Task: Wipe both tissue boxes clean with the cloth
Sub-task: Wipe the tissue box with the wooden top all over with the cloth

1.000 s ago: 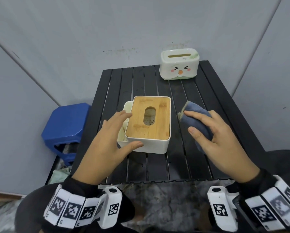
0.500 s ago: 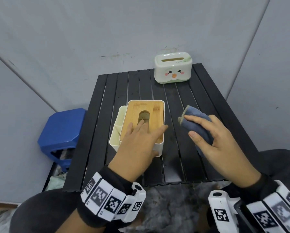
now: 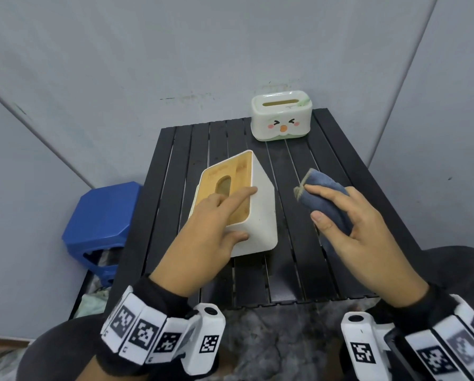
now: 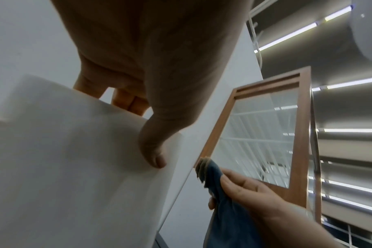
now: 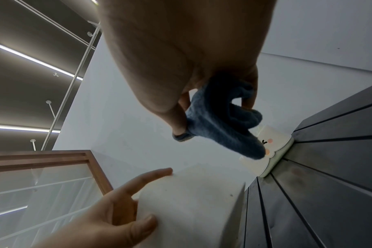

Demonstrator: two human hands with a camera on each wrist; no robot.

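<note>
A white tissue box with a wooden lid [image 3: 260, 215] stands tipped onto its left side at the middle of the black slatted table [image 3: 326, 265]. Its lid faces left and up. My left hand [image 3: 248, 213] grips it, with fingers across the lid and the thumb [image 4: 153, 151] on the near white wall [image 4: 64, 167]. Just right of the box, my right hand [image 3: 312, 203] holds a bunched blue cloth [image 3: 326, 185] above the table, apart from the box. The cloth [image 5: 219, 124] hangs folded between thumb and fingers. A second white box with a cartoon face [image 3: 281, 119] stands upright at the far edge.
A blue plastic stool [image 3: 104, 215] stands on the floor left of the table. Grey walls close in behind and to the right. Bare slats lie in front of and to the right of the tipped box.
My left hand went from the box's left side onto its lid and tipped the box up to the left. The right hand with the cloth stayed about where it was.
</note>
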